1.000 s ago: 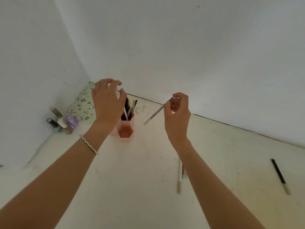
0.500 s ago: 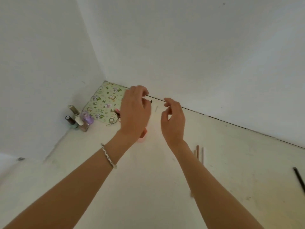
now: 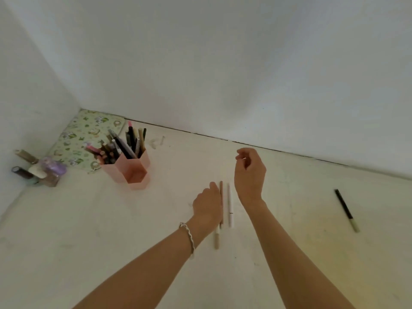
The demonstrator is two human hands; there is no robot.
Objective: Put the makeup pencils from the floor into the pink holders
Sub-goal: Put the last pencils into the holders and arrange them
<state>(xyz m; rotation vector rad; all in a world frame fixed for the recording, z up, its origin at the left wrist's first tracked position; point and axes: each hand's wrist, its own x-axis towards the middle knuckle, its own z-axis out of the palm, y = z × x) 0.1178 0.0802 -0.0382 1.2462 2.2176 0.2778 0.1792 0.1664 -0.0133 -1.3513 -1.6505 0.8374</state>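
Brown pencil [image 3: 221,195], white pencil [image 3: 229,204] parallel on floor [image 3: 111,230]; left grip [image 3: 206,206] at brown, closure unclear; right grip [image 3: 249,175] slack.

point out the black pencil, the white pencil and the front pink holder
black pencil [image 3: 344,206], head view, dark barrel
white pencil [image 3: 230,205], head view, mid barrel
front pink holder [image 3: 136,185], head view, front wall

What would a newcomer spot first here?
The pink holders, crammed with pencils, stand at left near the wall. In the middle, the left hand is down beside a brown pencil and a white pencil on the floor, while the right hand hovers empty just beyond them. A black pencil lies alone at far right.
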